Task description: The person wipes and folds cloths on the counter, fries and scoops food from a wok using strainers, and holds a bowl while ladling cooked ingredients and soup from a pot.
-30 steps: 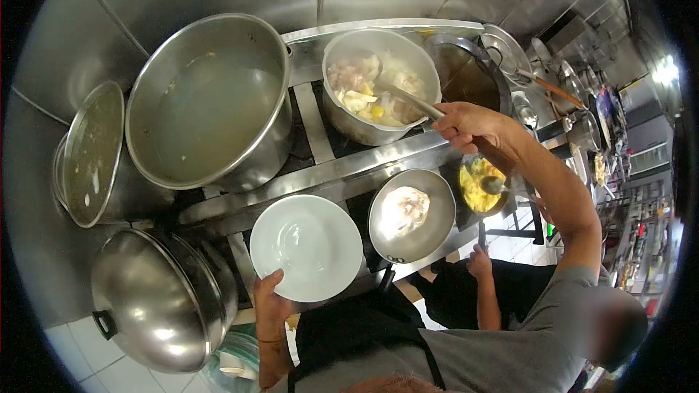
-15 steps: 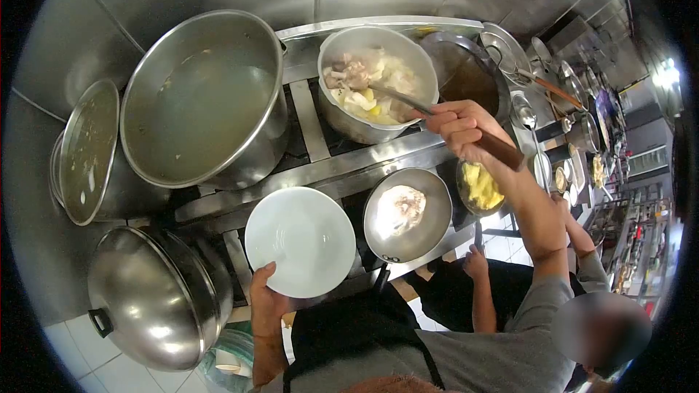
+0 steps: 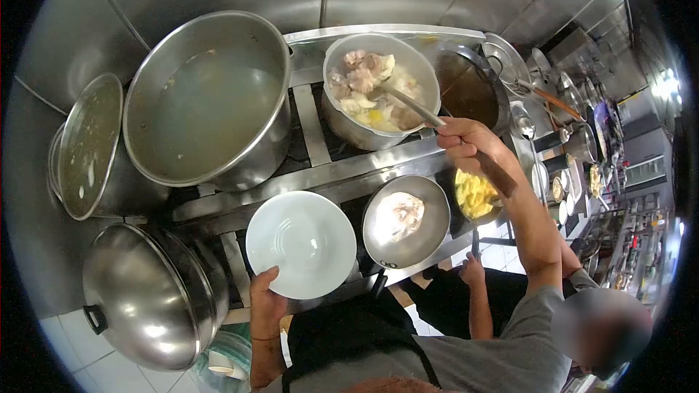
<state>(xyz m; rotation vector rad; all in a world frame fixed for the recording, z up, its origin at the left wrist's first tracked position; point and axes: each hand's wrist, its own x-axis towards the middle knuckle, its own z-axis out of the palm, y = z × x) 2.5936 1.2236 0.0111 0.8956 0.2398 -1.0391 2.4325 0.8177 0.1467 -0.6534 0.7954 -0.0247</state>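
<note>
My left hand (image 3: 266,303) grips the near-left rim of an empty white bowl (image 3: 302,244), thumb over the edge. My right hand (image 3: 473,147) is closed round the handle of a long-handled metal spoon (image 3: 410,105), which reaches into a steaming pot (image 3: 348,129). Chunks of meat (image 3: 364,73) are heaped at the spoon's far end and hide its head. Pale and yellow pieces lie around them in the pot. The bowl is held level, nearer to me than the pot and left of a frying pan (image 3: 429,236).
A large pot of cloudy liquid (image 3: 211,113) stands at the back left, with a domed lid (image 3: 138,298) nearer. A dark pot of brown liquid (image 3: 470,91) is at the right. A co-worker's hand (image 3: 472,271) holds a pan with yellow food (image 3: 475,195).
My right hand has shifted slightly down and right with the spoon. The meat chunks have moved toward the pot's middle and look more heaped. My left hand and the bowl stay nearly still.
</note>
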